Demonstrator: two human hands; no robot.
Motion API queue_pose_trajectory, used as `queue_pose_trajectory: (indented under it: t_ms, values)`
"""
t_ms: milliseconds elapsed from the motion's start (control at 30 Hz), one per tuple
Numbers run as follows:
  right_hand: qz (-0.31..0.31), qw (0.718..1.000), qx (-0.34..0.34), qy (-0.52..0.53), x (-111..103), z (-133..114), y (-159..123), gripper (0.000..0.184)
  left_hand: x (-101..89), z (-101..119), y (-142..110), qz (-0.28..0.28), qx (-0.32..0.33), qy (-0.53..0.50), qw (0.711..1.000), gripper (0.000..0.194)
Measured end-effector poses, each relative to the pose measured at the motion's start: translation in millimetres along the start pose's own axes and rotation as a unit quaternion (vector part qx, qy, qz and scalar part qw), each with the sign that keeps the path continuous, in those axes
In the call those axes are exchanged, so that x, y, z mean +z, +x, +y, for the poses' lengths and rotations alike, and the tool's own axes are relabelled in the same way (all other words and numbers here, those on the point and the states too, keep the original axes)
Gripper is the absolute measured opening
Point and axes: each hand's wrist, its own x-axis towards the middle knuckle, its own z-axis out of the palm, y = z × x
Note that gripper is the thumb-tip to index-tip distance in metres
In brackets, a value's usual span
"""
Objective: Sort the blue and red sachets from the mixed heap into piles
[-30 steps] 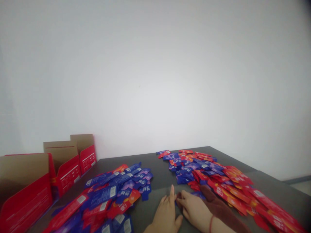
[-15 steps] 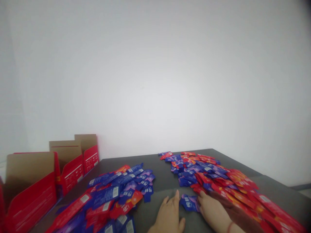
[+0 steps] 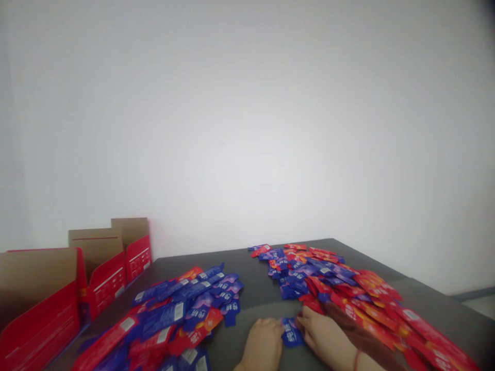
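A blue sachet (image 3: 291, 332) with white lettering lies low over the dark table between my two hands. My left hand (image 3: 262, 344) has its fingers curled together, with the tips at the sachet's left edge. From the other side, my right hand (image 3: 328, 337) pinches the right edge between thumb and fingers. Close to the right hand begins a heap of red and blue sachets (image 3: 340, 283). A second mixed pile of sachets (image 3: 162, 317) spreads to the left of my left hand.
Several open red cardboard boxes (image 3: 106, 288) with brown raised flaps stand in a row along the left edge of the dark table (image 3: 251, 296). Behind the table rises a white wall (image 3: 247, 129).
My left hand has gone from outstretched fingers to curled ones at the blue sachet's edge. My right hand and the sachet have shifted slightly left, and the view has turned a little.
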Motion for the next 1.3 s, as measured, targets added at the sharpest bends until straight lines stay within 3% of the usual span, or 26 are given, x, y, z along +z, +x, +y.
queue_pose_trajectory:
  t_ms: [133,200,300,367,467,633,733,867,967,1067,1200,1300]
  values:
    - [-0.009,1.0,-0.009,-0.011,9.1,-32.6,20.5,0.029,0.9,0.7,1.8,-0.026,0.001,0.036,0.999,0.032]
    - [-0.008,1.0,-0.016,-0.014,13.8,-34.9,21.5,0.029,-3.4,1.8,-1.3,-0.028,0.0,0.04,0.999,0.029]
    - [0.02,1.0,0.01,-0.011,16.8,-12.2,11.4,0.029,-13.8,5.3,-6.9,-0.037,0.006,0.039,0.999,0.023]
    - [0.039,0.997,0.067,0.004,17.8,11.3,1.8,0.027,-19.8,8.1,-8.7,-0.045,-0.002,0.038,0.998,0.021]
    - [0.047,0.993,0.107,0.032,22.6,34.7,-10.8,0.027,-22.7,11.4,-8.0,-0.047,-0.023,0.03,0.998,0.028]
    - [0.048,0.993,0.097,0.046,30.2,26.5,-22.0,0.029,-18.0,11.3,-4.0,-0.029,-0.029,0.044,0.998,0.038]
    - [0.055,0.993,0.07,0.083,21.8,21.0,-23.5,0.037,-18.3,6.2,-3.1,-0.02,-0.021,0.068,0.997,0.028]
    - [0.12,0.979,0.108,0.122,6.0,27.4,-25.0,0.041,-17.4,-4.5,-7.1,0.009,0.012,0.039,0.999,0.019]
    - [0.146,0.973,0.118,0.131,1.9,31.1,-27.4,0.039,-12.3,-8.4,-12.0,0.026,0.041,-0.008,0.999,0.041]
    - [0.139,0.974,0.12,0.13,3.4,28.2,-29.1,0.037,-10.5,-3.9,-13.9,-0.006,0.045,-0.005,0.999,0.062]
    - [0.146,0.972,0.121,0.142,6.6,26.1,-27.8,0.037,-15.3,7.6,-9.5,-0.046,0.019,0.06,0.997,0.047]
    - [0.189,0.96,0.115,0.174,7.7,34.0,-25.3,0.037,-15.1,8.8,-3.0,-0.022,-0.017,0.013,1.0,0.04]
